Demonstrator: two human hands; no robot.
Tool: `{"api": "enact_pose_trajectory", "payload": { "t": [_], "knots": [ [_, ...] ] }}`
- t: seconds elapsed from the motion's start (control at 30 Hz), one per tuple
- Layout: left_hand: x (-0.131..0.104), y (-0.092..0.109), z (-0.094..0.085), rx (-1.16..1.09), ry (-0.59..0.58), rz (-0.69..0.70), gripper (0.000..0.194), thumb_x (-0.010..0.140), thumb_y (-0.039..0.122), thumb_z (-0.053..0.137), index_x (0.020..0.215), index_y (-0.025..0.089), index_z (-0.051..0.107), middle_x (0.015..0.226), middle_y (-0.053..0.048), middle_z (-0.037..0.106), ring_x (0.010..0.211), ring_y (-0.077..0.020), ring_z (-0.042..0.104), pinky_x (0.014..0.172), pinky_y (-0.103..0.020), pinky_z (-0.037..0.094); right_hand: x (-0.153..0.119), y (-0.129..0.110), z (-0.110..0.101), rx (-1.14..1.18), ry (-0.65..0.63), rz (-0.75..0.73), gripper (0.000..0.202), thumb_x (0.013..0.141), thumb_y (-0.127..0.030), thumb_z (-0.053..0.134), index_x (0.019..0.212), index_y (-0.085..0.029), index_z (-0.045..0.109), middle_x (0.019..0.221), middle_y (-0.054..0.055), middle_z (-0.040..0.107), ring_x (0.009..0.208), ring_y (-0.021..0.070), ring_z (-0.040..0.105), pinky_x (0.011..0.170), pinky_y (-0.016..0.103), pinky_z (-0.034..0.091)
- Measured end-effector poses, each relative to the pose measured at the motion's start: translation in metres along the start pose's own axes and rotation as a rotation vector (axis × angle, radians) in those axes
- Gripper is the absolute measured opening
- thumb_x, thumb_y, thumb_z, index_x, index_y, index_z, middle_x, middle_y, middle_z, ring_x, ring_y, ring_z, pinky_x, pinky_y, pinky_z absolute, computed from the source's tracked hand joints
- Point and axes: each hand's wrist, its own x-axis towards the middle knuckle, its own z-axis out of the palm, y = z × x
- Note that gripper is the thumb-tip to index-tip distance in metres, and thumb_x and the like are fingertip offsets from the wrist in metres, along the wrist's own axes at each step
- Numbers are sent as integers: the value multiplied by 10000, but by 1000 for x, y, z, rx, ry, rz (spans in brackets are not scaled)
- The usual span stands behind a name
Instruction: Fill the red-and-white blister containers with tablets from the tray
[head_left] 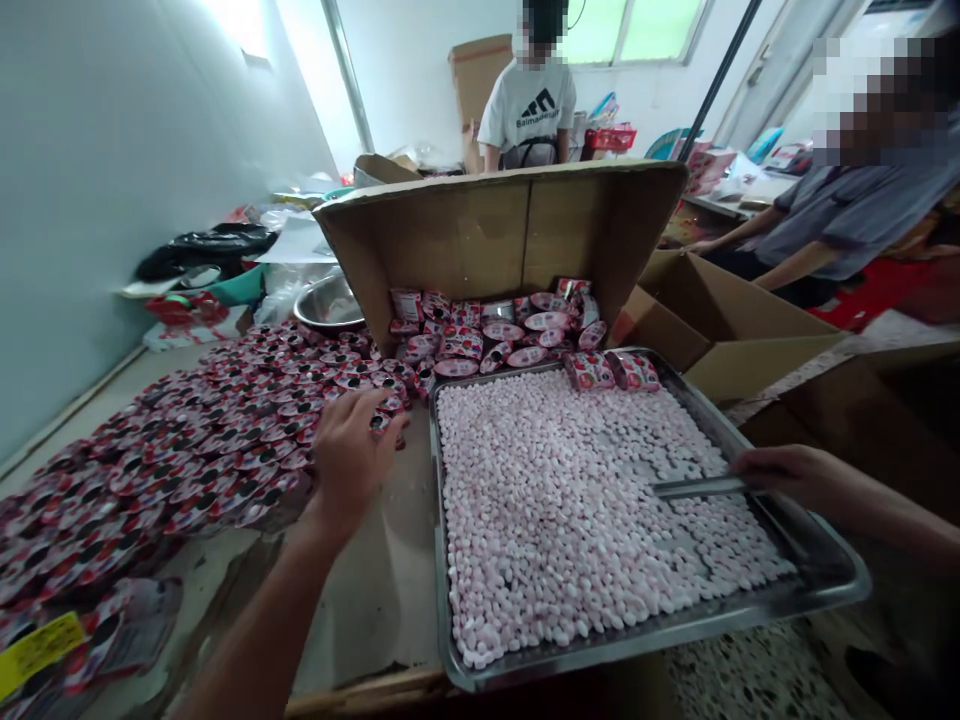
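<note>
A metal tray (652, 632) holds a spread layer of small pale pink pieces (540, 500). Over the tray's right side, my right hand (795, 475) is closed around a flat metal tool (697, 486), whose tip lies among the pieces. My left hand (356, 440) is at the right edge of many small red-and-pink packs (225, 430), its fingers curved apart around one of them; no firm grip shows. Two filled red packs (611, 371) rest on the tray's far edge.
Behind the tray a cardboard box (495, 225) on its side holds more packs. A metal bowl (330, 303) stands left of it, an open carton (735, 330) right. Two people stand beyond. A yellow label (41, 652) lies at lower left.
</note>
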Motion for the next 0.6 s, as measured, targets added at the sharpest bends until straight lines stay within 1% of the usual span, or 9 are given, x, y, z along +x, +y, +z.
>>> {"api": "enact_pose_trajectory", "payload": {
  "t": [0.07, 0.13, 0.23, 0.27, 0.33, 0.4, 0.47, 0.53, 0.6],
  "knots": [
    [67, 21, 36, 20, -135, 170, 469, 884, 329, 621, 1333, 211, 556, 1309, -115, 611, 1251, -294, 512, 1093, -422, 354, 14, -30, 32, 11, -188, -13, 194, 752, -392, 644, 725, -272, 794, 761, 144, 727, 726, 288, 664, 717, 412, 493],
    [124, 33, 74, 74, -365, 245, 700, 767, 318, 762, 1388, 133, 498, 1395, -183, 540, 1289, -344, 467, 1085, -444, 348, 23, -69, 72, 9, -296, -35, 232, 773, -367, 611, 802, -225, 792, 732, 104, 719, 703, 251, 647, 696, 368, 476],
    [173, 34, 110, 93, -586, 273, 774, 612, 307, 880, 1290, 93, 574, 1351, -192, 577, 1219, -336, 517, 1047, -409, 388, 25, -122, 128, 14, -260, -74, 234, 771, -279, 555, 825, -214, 774, 731, 48, 720, 691, 200, 629, 677, 300, 447],
    [179, 32, 113, 84, -605, 281, 728, 609, 326, 881, 1245, 100, 607, 1309, -173, 610, 1183, -317, 542, 1039, -393, 400, 24, -134, 142, 24, -237, -85, 235, 765, -253, 542, 818, -213, 767, 732, 42, 719, 693, 190, 624, 670, 287, 436],
    [181, 28, 108, -10, -555, 277, 686, 646, 385, 859, 1234, 122, 624, 1285, -135, 635, 1158, -284, 557, 1050, -371, 402, 21, -148, 162, 95, -232, -65, 231, 752, -236, 531, 813, -205, 751, 695, 32, 697, 661, 175, 605, 633, 269, 414],
    [174, 26, 92, -249, -447, 198, 667, 722, 444, 803, 1291, 157, 606, 1340, -93, 613, 1209, -257, 531, 1093, -357, 374, 20, -151, 169, 248, -264, 21, 211, 737, -274, 551, 814, -191, 730, 635, 16, 657, 605, 159, 576, 592, 257, 397],
    [160, 28, 73, -495, -376, 86, 568, 819, 516, 699, 1281, 194, 624, 1342, -51, 620, 1231, -233, 523, 1087, -340, 393, 21, -149, 162, 417, -283, 104, 219, 702, -334, 602, 813, -179, 710, 608, -2, 631, 574, 142, 547, 575, 250, 386],
    [140, 32, 57, -708, -502, -140, 516, 890, 596, 567, 1198, 193, 662, 1229, -58, 678, 1152, -231, 585, 965, -340, 498, 23, -149, 146, 531, -281, 137, 278, 654, -386, 659, 824, -171, 703, 612, -6, 634, 568, 130, 527, 569, 248, 374],
    [114, 37, 50, -948, -756, -468, 581, 883, 675, 506, 1146, 180, 656, 1103, -92, 712, 1013, -239, 655, 772, -337, 571, 24, -156, 124, 582, -266, 117, 331, 625, -416, 700, 843, -166, 706, 625, 3, 650, 561, 121, 507, 556, 248, 356]
  ]
}}
